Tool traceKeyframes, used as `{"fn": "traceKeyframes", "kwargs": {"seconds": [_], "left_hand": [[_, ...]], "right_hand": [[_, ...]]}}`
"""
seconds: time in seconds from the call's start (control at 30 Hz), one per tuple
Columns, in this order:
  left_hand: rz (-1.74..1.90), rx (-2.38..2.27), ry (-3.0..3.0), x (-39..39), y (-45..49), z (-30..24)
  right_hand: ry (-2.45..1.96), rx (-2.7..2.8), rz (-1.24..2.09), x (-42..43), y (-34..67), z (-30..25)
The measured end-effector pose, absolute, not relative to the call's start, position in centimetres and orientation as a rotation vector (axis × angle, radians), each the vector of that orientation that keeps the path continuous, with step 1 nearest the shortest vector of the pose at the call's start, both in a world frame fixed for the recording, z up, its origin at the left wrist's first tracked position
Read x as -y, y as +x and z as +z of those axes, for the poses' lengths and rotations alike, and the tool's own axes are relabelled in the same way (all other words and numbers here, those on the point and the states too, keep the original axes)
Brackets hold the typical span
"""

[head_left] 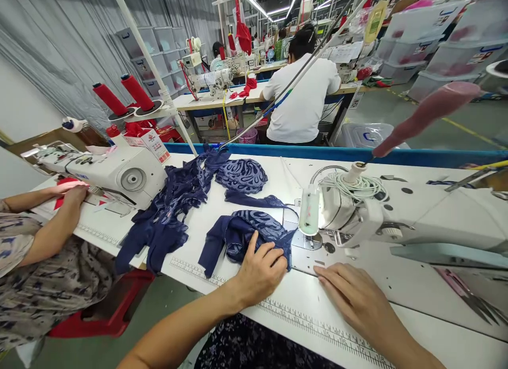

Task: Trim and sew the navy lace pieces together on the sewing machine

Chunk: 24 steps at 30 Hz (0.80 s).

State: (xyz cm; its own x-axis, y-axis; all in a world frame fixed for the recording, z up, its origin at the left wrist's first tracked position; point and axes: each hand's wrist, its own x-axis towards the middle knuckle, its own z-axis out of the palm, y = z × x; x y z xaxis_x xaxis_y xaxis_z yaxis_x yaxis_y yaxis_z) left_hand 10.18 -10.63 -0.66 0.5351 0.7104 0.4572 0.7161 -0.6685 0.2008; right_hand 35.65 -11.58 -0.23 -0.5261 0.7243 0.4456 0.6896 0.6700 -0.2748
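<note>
My left hand (260, 271) rests on a bunched navy lace garment piece (242, 231) on the white sewing table (278, 300), its fingers curled into the cloth. My right hand (353, 297) lies flat on the bare tabletop, fingers stretched toward the needle plate (307, 242). Just beyond both hands stands the white sewing machine (416, 215), its needle area behind a small clear guard (309, 210).
A heap of navy lace pieces (174, 205) lies left of my hands. A co-worker at the left holds red fabric at another white machine (115, 170) with red thread cones (137, 91). A person in a white shirt (301, 93) sits ahead. Scissors (472, 295) lie at right.
</note>
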Motion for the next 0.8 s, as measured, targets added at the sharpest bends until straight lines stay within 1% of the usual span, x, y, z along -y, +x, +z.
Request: {"fn": "traceKeyframes", "kwargs": {"seconds": [0.07,0.1,0.2,0.27,0.4,0.5,0.57,0.6,0.67,0.8], "left_hand": [[-0.923,1.351,-2.717,10.5,10.3,-0.3],[-1.0,1.461,-2.719,10.5,10.2,0.2],[-1.271,1.965,-2.761,10.4,9.2,2.5],[-1.429,2.207,-2.841,10.4,8.6,4.0],[-1.575,2.251,-3.071,10.6,8.4,5.8],[-1.573,2.289,-3.142,11.0,8.2,6.5],[-1.64,2.364,-3.118,11.3,7.9,6.8],[-1.691,2.401,-3.1,11.4,7.8,6.9],[-1.745,2.473,-3.049,11.5,7.6,6.8],[-1.775,2.527,-2.948,11.2,7.8,5.9]], "right_hand": [[-1.094,2.308,0.14,12.1,36.0,-0.3],[-1.1,2.284,0.168,12.4,36.2,-0.4],[-1.172,2.22,0.253,13.2,36.7,-0.3],[-1.229,2.177,0.279,13.3,36.3,0.3],[-1.116,2.045,0.27,12.1,33.0,2.7],[-1.064,2.032,0.548,10.9,30.1,3.9],[-1.112,1.981,0.743,10.4,28.7,4.0],[-1.134,1.946,0.781,10.3,28.2,3.8],[-1.155,1.897,0.75,10.3,27.3,3.5],[-1.156,1.912,0.533,11.4,27.1,2.9]]}}
